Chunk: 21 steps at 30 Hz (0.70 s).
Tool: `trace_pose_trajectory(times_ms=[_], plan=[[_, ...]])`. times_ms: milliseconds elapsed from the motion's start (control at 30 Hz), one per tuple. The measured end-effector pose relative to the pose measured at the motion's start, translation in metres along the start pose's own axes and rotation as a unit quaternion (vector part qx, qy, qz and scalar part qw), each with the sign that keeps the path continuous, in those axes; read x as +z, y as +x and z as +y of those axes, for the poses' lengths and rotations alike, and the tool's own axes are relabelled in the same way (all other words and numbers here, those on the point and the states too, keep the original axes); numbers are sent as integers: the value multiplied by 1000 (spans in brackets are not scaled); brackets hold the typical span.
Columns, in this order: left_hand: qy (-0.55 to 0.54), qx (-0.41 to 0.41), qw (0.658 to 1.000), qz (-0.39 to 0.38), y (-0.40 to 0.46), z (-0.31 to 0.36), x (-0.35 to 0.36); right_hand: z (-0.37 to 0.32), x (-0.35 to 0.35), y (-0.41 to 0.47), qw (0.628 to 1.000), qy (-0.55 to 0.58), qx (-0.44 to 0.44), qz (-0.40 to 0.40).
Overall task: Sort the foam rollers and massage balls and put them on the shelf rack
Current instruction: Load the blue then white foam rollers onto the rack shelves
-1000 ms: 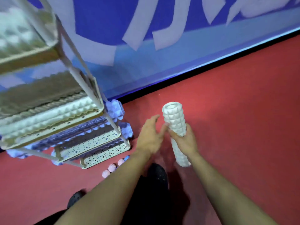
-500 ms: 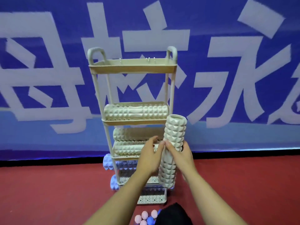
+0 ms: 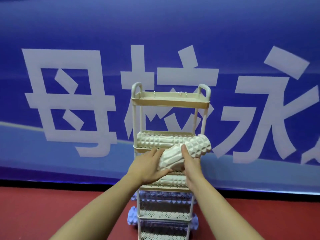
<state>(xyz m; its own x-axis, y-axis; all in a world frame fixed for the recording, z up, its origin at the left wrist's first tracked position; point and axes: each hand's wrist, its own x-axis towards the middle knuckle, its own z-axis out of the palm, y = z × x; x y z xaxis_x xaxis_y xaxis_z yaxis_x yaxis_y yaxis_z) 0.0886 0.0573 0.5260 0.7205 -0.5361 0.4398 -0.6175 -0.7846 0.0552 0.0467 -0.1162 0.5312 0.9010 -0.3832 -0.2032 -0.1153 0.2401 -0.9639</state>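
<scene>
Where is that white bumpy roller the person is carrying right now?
In the head view, the white foam roller is centre frame, tilted up to the right, held by the left hand and right hand in front of the shelf rack, beside its roller-filled second tier.

We read large pale characters on the blue banner (image 3: 69,28) behind the shelf rack (image 3: 170,99): 母 at the left of the frame, 校 in the centre — partly hidden by the rack — and 永 at the right. A further character is cut off at the right edge. We find no other legible text.
</scene>
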Motion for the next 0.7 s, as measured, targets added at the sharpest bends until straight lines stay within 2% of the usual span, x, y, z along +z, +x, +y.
trace_pose_trajectory(times_ms=[33,100,167,200,233,300,333,400,433,567,633,700], plan=[[17,16,1000,5,3,-7,-2,-4,-2,1,995,-81,-18,56],[47,32,998,2,11,-20,-7,-14,-12,1,967,-170,-117,148],[76,44,996,-13,20,-32,-11,-24,-25,3,910,-285,-253,162],[90,54,994,-18,24,-37,-14,-28,-28,8,864,-370,-315,132],[104,68,992,-22,29,-42,-16,-33,-30,13,801,-468,-365,80],[128,106,986,-19,36,-49,-19,-41,-31,24,664,-621,-416,-29],[140,126,982,-19,40,-51,-19,-44,-31,30,608,-666,-427,-66],[159,159,974,-10,46,-53,-20,-49,-28,38,543,-712,-434,-98],[164,174,971,0,48,-55,-19,-51,-26,41,532,-722,-429,-106],[150,193,969,26,54,-58,-10,-61,-22,46,526,-746,-395,-99],[106,166,980,26,55,-60,-7,-64,-21,49,517,-754,-395,-90],[29,105,993,54,55,-65,-7,-66,-23,56,519,-759,-385,-78]])
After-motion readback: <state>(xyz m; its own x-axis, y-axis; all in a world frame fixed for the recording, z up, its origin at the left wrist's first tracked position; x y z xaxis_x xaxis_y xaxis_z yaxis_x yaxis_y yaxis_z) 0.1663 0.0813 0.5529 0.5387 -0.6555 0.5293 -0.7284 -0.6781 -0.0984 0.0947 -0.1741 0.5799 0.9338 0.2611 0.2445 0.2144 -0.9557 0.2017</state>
